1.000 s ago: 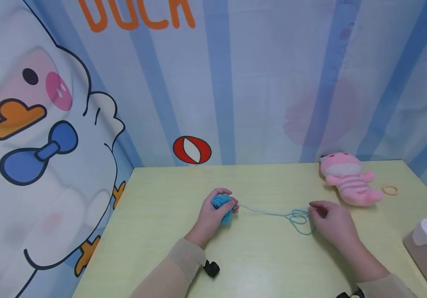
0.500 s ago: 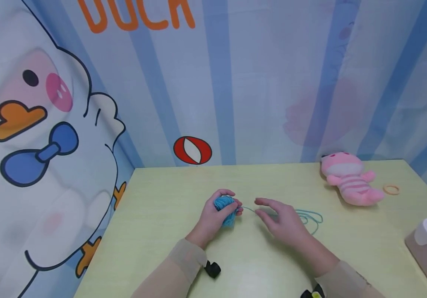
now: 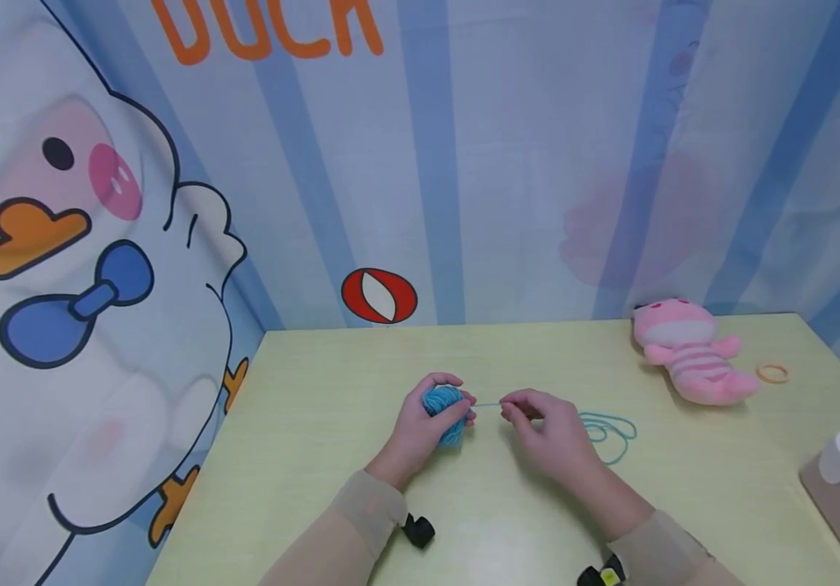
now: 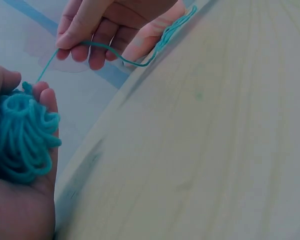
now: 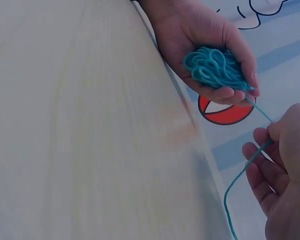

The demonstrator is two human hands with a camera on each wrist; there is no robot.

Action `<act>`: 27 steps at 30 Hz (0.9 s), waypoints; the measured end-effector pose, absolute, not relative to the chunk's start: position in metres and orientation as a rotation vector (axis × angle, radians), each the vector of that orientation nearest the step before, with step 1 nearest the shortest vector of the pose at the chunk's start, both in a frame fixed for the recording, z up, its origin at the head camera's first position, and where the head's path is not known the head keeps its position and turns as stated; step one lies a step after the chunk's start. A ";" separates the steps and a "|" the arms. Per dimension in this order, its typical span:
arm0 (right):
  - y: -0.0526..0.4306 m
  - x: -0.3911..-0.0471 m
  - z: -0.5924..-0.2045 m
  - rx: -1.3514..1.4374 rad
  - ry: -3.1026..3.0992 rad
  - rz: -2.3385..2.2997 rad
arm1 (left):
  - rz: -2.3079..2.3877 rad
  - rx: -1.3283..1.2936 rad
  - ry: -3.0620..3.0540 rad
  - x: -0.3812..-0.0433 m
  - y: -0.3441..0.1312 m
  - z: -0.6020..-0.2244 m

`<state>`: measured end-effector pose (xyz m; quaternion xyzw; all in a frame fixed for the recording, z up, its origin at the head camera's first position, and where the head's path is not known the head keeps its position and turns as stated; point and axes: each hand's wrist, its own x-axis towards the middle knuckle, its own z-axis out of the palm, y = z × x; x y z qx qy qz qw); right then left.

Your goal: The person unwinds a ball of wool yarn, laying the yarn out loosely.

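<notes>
Left hand (image 3: 417, 430) holds the yarn (image 4: 24, 137) — probably light and soft, best cupped loosely — right hand (image 3: 557, 435) pinches its strand (image 3: 488, 404).

Yarn (image 4: 22, 135): matt, fibrous, soft-looking. Tabletop (image 3: 317, 399): smooth, wood-grained, faint sheen. Plush toy (image 3: 694, 362): fuzzy cloth. Backdrop (image 3: 515, 163): printed cloth, lightly creased, matt.

The left hand (image 3: 420, 422) grips a yarn bundle (image 3: 443, 399); right of that bundle, the right hand (image 3: 550, 433) pinches a strand (image 3: 487, 404), and farther right lie loops (image 3: 610, 417), a toy (image 3: 694, 356) and a ring (image 3: 773, 382).
</notes>
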<state>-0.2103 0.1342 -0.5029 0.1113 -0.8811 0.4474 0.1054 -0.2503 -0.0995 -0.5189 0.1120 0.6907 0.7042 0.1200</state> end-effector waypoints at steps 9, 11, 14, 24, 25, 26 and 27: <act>0.159 -0.206 -0.504 0.266 -2.417 1.331 | 2.000 0.286 2.154 -0.248 -0.099 -0.518; 0.167 -0.205 -0.506 0.269 -2.374 1.328 | 1.996 0.281 2.159 -0.248 -0.098 -0.518; 0.177 -0.203 -0.509 0.267 -2.331 1.323 | 2.003 0.280 2.151 -0.249 -0.098 -0.520; 0.213 -0.203 -0.511 0.124 -2.348 1.257 | 2.130 0.314 1.963 -0.252 -0.099 -0.521; 0.217 -0.203 -0.511 0.103 -2.350 1.251 | 2.138 0.315 1.952 -0.252 -0.099 -0.521; 0.220 -0.203 -0.511 0.080 -2.356 1.247 | 2.141 0.313 1.948 -0.252 -0.099 -0.521; 0.224 -0.203 -0.511 0.058 -2.363 1.243 | 2.138 0.311 1.951 -0.252 -0.099 -0.521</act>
